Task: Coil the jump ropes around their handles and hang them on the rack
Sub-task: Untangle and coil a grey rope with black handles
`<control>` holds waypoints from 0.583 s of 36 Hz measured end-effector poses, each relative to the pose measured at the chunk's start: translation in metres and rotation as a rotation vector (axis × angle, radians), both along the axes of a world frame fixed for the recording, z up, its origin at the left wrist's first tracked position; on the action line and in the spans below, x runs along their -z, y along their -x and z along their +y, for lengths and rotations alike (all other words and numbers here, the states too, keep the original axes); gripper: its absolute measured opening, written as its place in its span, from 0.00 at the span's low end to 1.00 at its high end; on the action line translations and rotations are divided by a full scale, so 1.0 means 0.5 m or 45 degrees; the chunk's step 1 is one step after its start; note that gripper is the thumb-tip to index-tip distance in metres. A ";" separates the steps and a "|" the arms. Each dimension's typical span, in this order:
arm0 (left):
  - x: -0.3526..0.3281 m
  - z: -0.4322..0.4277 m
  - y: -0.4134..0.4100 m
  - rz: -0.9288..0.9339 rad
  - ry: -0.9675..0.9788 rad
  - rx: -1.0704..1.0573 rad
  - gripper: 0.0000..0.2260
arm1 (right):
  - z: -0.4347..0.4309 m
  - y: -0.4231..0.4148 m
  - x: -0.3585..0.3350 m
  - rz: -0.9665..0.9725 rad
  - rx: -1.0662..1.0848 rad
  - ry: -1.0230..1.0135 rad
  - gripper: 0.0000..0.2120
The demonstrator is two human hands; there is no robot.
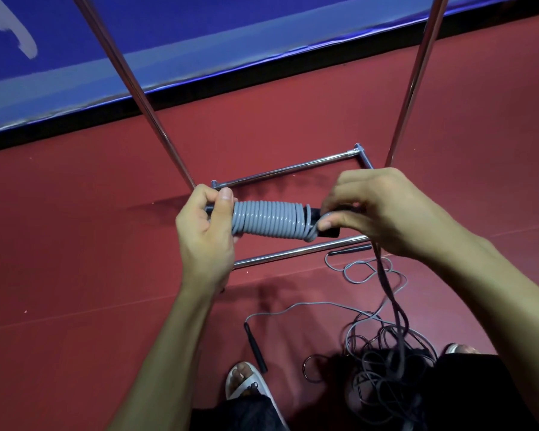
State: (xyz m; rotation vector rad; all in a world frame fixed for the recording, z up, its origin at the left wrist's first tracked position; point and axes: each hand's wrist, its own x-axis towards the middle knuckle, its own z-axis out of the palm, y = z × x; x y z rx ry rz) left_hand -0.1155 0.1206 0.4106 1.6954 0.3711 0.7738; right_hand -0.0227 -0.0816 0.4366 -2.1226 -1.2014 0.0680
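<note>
Jump rope handles [321,222], frame centre: left hand [204,231] grips one end steadying the grey coil [268,222]; right hand [377,209] pinches the cord [386,275], guiding final turns.

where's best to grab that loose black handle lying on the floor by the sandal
Pinch the black handle mid-shaft from above, fingers across its width: it lies flat on the red floor, and the grey cord leaves its far end, so the middle is clear.

Red floor [75,244] under tangled ropes [374,315], rack base [293,167]
</note>
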 end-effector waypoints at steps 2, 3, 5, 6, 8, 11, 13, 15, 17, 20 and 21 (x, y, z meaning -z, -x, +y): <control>-0.002 0.001 0.002 -0.011 0.039 0.035 0.11 | 0.000 -0.005 -0.003 -0.012 -0.043 0.053 0.18; -0.002 0.001 0.004 -0.006 0.042 0.054 0.12 | 0.000 -0.005 -0.003 -0.001 -0.066 0.073 0.18; -0.002 0.004 0.007 0.015 0.059 0.082 0.12 | 0.001 -0.004 -0.001 0.036 -0.081 0.076 0.16; -0.002 0.005 0.008 0.019 0.078 0.099 0.12 | 0.003 -0.004 0.001 0.043 -0.078 0.055 0.15; -0.002 0.010 0.011 0.013 0.105 0.150 0.12 | 0.005 -0.005 0.000 0.058 -0.054 -0.004 0.12; -0.005 0.011 0.016 -0.001 0.144 0.233 0.10 | 0.006 -0.008 -0.011 0.136 -0.058 -0.031 0.06; -0.009 0.009 0.018 -0.019 0.183 0.256 0.10 | 0.007 -0.007 -0.016 0.281 -0.109 -0.023 0.05; -0.010 0.006 0.019 -0.043 0.240 0.263 0.12 | 0.008 -0.007 -0.019 0.403 -0.160 -0.046 0.06; -0.011 0.003 0.020 -0.073 0.313 0.273 0.14 | 0.007 -0.006 -0.018 0.551 -0.183 -0.099 0.04; -0.012 0.000 0.020 -0.095 0.364 0.276 0.11 | 0.006 -0.007 -0.007 0.747 -0.189 -0.147 0.02; -0.011 -0.001 0.020 -0.094 0.371 0.276 0.10 | 0.007 -0.008 0.000 0.744 -0.187 -0.149 0.04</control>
